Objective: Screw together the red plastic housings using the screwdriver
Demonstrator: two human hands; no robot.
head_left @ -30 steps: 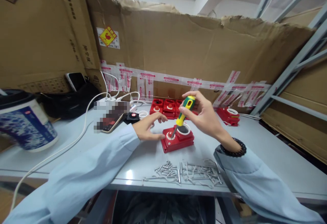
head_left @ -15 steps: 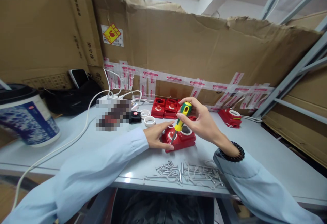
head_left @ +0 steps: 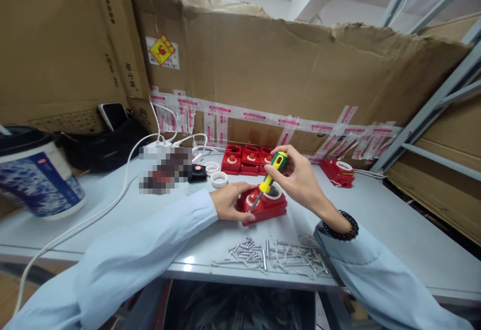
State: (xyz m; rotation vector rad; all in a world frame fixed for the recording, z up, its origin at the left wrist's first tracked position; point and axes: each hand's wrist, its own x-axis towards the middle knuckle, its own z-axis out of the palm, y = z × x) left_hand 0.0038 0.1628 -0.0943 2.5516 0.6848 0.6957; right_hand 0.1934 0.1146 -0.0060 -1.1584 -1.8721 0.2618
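Note:
On the table in front of me sits a red plastic housing with a white ring on its right part and a smaller round fitting on its left. My left hand grips the housing's left end between thumb and fingers. A screwdriver with a yellow and green handle is in my right hand, fingers wrapped round the handle. It leans to the right, its tip down at the housing's front left, close to my left thumb. Whether a screw sits under the tip I cannot make out.
Loose screws and metal pins lie near the table's front edge. Several red housings stand behind, another at back right. White rings, a black box and a large cup are leftward. Cardboard walls the back.
The screwdriver's handle and my right hand have tipped slightly to the right, the tip staying at the same spot. My left hand's fingers have drawn in a little on the housing.

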